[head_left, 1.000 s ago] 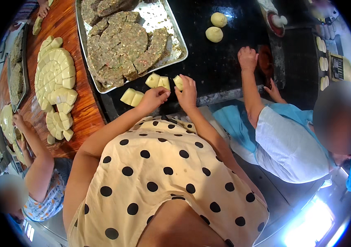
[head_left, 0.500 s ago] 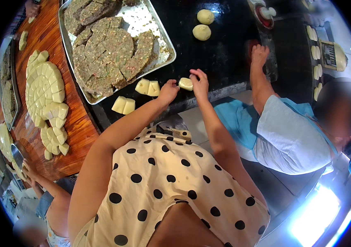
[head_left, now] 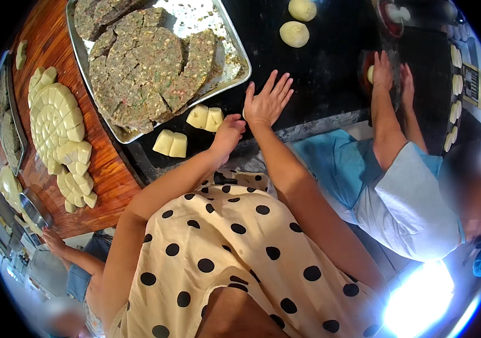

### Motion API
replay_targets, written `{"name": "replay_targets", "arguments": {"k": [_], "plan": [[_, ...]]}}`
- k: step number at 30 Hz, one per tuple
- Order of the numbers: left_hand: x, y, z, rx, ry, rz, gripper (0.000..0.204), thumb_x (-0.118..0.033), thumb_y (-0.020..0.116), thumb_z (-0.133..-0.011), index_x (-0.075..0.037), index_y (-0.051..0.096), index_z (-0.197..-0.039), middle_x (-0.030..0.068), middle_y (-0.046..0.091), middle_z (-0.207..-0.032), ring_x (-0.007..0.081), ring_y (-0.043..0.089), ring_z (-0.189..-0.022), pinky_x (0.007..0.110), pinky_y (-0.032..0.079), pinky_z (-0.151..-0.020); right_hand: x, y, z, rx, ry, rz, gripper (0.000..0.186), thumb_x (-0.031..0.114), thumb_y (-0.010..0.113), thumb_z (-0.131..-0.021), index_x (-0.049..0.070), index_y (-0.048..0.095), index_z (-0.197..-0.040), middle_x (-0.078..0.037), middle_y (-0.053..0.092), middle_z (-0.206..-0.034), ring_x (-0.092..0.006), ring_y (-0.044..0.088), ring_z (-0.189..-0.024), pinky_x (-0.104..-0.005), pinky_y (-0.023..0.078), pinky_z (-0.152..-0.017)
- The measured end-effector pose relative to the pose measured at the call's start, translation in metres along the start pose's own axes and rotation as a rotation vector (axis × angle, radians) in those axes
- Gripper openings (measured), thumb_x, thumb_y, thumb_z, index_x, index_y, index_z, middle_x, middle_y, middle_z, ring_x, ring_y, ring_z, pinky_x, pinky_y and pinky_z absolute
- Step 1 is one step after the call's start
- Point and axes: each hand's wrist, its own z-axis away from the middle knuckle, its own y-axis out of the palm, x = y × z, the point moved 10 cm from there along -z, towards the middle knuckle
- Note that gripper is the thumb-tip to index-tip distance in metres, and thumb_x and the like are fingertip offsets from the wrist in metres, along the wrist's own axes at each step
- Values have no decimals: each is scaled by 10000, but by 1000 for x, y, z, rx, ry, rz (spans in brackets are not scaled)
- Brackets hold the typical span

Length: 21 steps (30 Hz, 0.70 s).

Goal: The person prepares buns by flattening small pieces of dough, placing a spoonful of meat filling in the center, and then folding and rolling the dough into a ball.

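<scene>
My right hand (head_left: 267, 101) lies flat, palm down and fingers spread, over the black counter. A sliver of pale dough (head_left: 244, 114) shows at its left edge; the rest of that piece is hidden under the palm. Close by on the left, my left hand (head_left: 230, 135) is closed with its fingers curled, and whatever may be inside them is hidden. Beside it sits a pair of joined dough pieces (head_left: 205, 117), with another pair (head_left: 170, 143) nearer to me on the left. Two filled-looking round dough balls (head_left: 294, 34) rest farther back on the counter.
A metal tray (head_left: 244, 59) of crumbly brown filling (head_left: 142, 73) stands at the back left. Cut dough pieces (head_left: 57, 124) cover part of the wooden table (head_left: 111, 191). A co-worker's hands (head_left: 383, 70) work at the right by a dough ball; another person is at lower left.
My right hand has gone from holding a dough piece in its fingertips to lying flat over it. My left hand stays curled nearby. The co-worker's second hand has come into view.
</scene>
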Motion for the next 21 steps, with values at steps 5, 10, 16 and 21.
{"name": "replay_targets", "arguments": {"k": [5, 10, 16, 21], "plan": [[6, 2, 16, 76, 7, -30, 419, -136, 492, -986, -16, 414, -1379, 106, 581, -1220, 238, 581, -1121, 366, 468, -974, 2, 5, -12, 21, -54, 24, 748, 456, 499, -930, 32, 294, -1511, -255, 166, -1588, -411, 116, -1480, -521, 55, -1200], [-2, -14, 51, 162, 12, 56, 382, -151, 512, -990, -7, 460, -1341, 138, 608, -1202, 239, 611, -1069, 371, 504, -941, -25, 32, -19, 179, 64, -206, 666, 440, 394, -1007, 59, 249, -1534, -222, 98, -1613, -376, 45, -1499, -521, 19, -1196], [6, -33, 67, 148, 10, 145, 309, -176, 518, -1003, -15, 529, -1266, 137, 648, -1135, 230, 643, -1027, 367, 526, -930, -4, 5, -45, -82, -120, -69, 664, 446, 424, -997, 34, 308, -1505, -268, 150, -1586, -395, 87, -1488, -512, 43, -1199], [4, -29, 86, 192, 28, 102, 326, -212, 531, -1001, -27, 525, -1270, 129, 652, -1126, 226, 645, -1025, 352, 520, -933, -3, 10, -45, -75, -98, -20, 666, 439, 445, -992, 34, 314, -1505, -269, 167, -1582, -396, 97, -1486, -514, 63, -1197]]}}
